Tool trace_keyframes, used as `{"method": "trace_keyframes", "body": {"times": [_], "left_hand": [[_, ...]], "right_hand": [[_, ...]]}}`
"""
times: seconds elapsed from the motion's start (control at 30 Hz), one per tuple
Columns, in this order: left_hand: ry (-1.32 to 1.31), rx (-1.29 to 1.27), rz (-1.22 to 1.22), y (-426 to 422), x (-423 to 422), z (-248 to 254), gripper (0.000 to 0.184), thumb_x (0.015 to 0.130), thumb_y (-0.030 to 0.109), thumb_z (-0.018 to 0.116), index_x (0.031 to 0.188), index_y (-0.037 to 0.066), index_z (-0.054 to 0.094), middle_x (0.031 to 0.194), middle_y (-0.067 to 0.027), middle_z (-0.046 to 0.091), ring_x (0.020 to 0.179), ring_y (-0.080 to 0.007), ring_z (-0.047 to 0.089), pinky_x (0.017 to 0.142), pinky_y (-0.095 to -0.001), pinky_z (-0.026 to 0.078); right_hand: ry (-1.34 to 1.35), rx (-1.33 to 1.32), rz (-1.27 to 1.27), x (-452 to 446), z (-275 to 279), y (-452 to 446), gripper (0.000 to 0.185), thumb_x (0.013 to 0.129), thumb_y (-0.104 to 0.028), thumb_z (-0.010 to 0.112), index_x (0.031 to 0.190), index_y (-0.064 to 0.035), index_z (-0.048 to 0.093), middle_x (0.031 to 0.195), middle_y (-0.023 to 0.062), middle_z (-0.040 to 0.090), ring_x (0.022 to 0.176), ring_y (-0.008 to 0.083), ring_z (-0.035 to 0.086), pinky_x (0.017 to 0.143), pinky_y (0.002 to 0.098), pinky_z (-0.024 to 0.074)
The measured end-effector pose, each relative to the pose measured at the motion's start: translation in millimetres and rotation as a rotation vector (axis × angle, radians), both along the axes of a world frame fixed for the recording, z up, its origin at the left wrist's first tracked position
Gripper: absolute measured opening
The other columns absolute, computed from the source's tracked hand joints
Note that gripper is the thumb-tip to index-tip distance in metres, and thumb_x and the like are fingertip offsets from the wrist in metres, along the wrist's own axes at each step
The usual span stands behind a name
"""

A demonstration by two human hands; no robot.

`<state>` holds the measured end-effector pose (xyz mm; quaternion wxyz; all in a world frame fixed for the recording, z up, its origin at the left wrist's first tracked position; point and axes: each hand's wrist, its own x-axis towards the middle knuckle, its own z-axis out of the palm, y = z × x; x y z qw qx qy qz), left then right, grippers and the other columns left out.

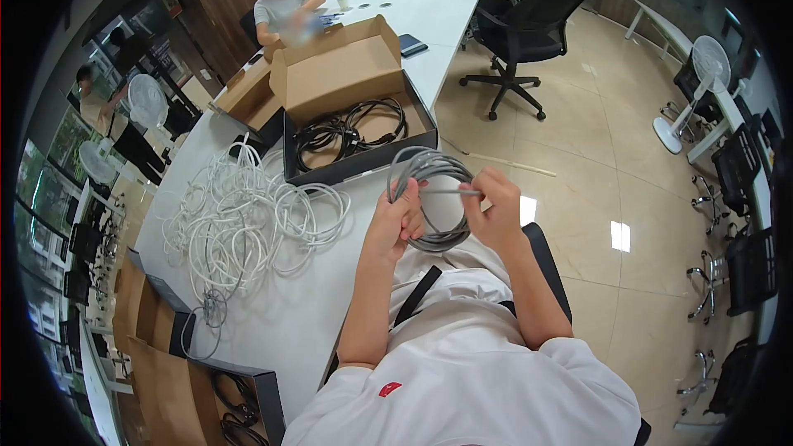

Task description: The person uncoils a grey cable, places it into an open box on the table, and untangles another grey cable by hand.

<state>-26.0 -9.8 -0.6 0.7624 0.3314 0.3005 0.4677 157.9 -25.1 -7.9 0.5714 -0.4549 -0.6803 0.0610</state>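
Seated at a white worktop point(289, 322), 1 person point(462, 372) is holding a coil of grey cable point(442, 167) in the air just past the edge nearest the body, the left hand point(398, 219) grasping the side of the loops while the right hand point(496, 208) is pinching a strand point(450, 191). Beside that same edge, an open box point(363, 163) is holding black cables point(347, 128), and tangled white cables point(235, 231) are spreading toward the opposite edge.
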Motion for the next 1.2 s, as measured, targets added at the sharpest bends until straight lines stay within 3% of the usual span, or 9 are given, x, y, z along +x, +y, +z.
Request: {"method": "trace_keyframes", "body": {"times": [0.2, 0.3, 0.4, 0.5, 0.73, 0.93, 0.97, 1.1, 1.2], "left_hand": [[-0.040, -0.076, -0.007, 1.6, -11.5, -10.9, 0.032, 0.099, 0.040, 0.050, 0.104, 0.009, 0.057, 0.050, 0.0097, 0.027, 0.036, -0.0024, 0.025, 0.039, -0.0213, 0.024], [-0.099, -0.036, -0.077, 4.0, -10.9, -15.4, 0.032, 0.100, 0.040, 0.048, 0.103, 0.009, 0.058, 0.049, 0.0097, 0.027, 0.035, -0.0021, 0.025, 0.039, -0.0209, 0.024], [-0.118, -0.030, -0.118, 0.0, -4.0, -14.9, 0.033, 0.100, 0.039, 0.048, 0.104, 0.008, 0.059, 0.049, 0.0094, 0.027, 0.035, -0.0021, 0.025, 0.038, -0.0208, 0.024], [-0.140, -0.034, -0.211, -3.9, 5.4, -22.3, 0.031, 0.099, 0.038, 0.050, 0.104, 0.008, 0.058, 0.048, 0.0089, 0.027, 0.035, -0.0025, 0.024, 0.038, -0.0212, 0.024], [-0.193, -0.073, -0.443, -14.0, 9.9, -28.5, 0.022, 0.098, 0.030, 0.055, 0.101, 0.008, 0.056, 0.047, 0.0082, 0.028, 0.034, -0.0028, 0.024, 0.037, -0.0214, 0.024], [-0.090, -0.075, -0.440, -20.4, 3.6, -26.2, 0.014, 0.094, 0.018, 0.063, 0.100, 0.008, 0.054, 0.048, 0.0083, 0.033, 0.034, -0.0023, 0.026, 0.036, -0.0211, 0.023], [-0.062, -0.079, -0.429, -21.9, 3.2, -25.4, 0.014, 0.093, 0.015, 0.064, 0.099, 0.008, 0.054, 0.048, 0.0084, 0.034, 0.034, -0.0022, 0.027, 0.036, -0.0211, 0.023], [0.053, -0.053, -0.329, -28.2, 3.3, -19.0, 0.019, 0.088, 0.011, 0.069, 0.100, 0.008, 0.054, 0.051, 0.0087, 0.037, 0.035, -0.0017, 0.028, 0.037, -0.0206, 0.023], [0.106, -0.016, -0.314, -27.0, 5.5, -13.6, 0.021, 0.086, 0.011, 0.071, 0.100, 0.007, 0.055, 0.052, 0.0088, 0.039, 0.036, -0.0013, 0.028, 0.037, -0.0203, 0.023]], "right_hand": [[0.515, -0.202, 0.292, 9.4, -11.8, 4.3, 0.046, 0.101, -0.031, 0.043, 0.070, 0.0009, 0.058, 0.069, 0.0081, 0.061, 0.064, 0.0187, 0.059, 0.063, 0.0297, 0.0449], [0.700, -0.213, 0.404, 14.4, -11.2, 5.1, 0.053, 0.103, -0.036, 0.037, 0.073, 0.0007, 0.060, 0.069, 0.0085, 0.062, 0.066, 0.0186, 0.061, 0.067, 0.0296, 0.0479], [0.933, -0.313, 0.492, 24.9, -11.7, 3.4, 0.049, 0.103, -0.034, 0.034, 0.076, -0.0019, 0.058, 0.074, 0.0099, 0.060, 0.072, 0.0208, 0.061, 0.080, 0.0377, 0.0491], [1.094, -0.239, 0.310, 23.6, -11.9, 7.5, 0.043, 0.102, -0.033, 0.037, 0.085, -0.0009, 0.060, 0.084, 0.0096, 0.061, 0.079, 0.0203, 0.061, 0.080, 0.0385, 0.0505], [1.092, -0.458, 0.422, 53.2, -11.8, 8.6, 0.032, 0.099, -0.023, 0.045, 0.119, -0.0004, 0.054, 0.101, 0.0095, 0.063, 0.081, 0.0188, 0.064, 0.074, 0.0334, 0.0529], [0.876, -0.656, 0.305, 31.1, -10.5, 13.1, 0.054, 0.094, -0.013, 0.052, 0.144, -0.0061, 0.035, 0.122, 0.0118, 0.055, 0.104, 0.0198, 0.059, 0.085, 0.0332, 0.0494], [0.847, -0.697, 0.286, 29.0, -10.9, 12.8, 0.047, 0.094, -0.012, 0.051, 0.140, -0.0091, 0.045, 0.121, 0.0093, 0.059, 0.115, 0.0195, 0.054, 0.092, 0.0326, 0.0450], [0.439, -0.516, 0.240, 33.0, -28.0, 21.5, 0.032, 0.098, -0.018, 0.048, 0.123, -0.0045, 0.062, 0.124, 0.0073, 0.060, 0.112, 0.0143, 0.055, 0.092, 0.0296, 0.0434], [0.241, -0.459, 0.213, 30.4, -22.6, 16.0, 0.035, 0.100, -0.025, 0.045, 0.119, -0.0017, 0.064, 0.115, 0.0094, 0.065, 0.105, 0.0154, 0.058, 0.091, 0.0290, 0.0432]]}}
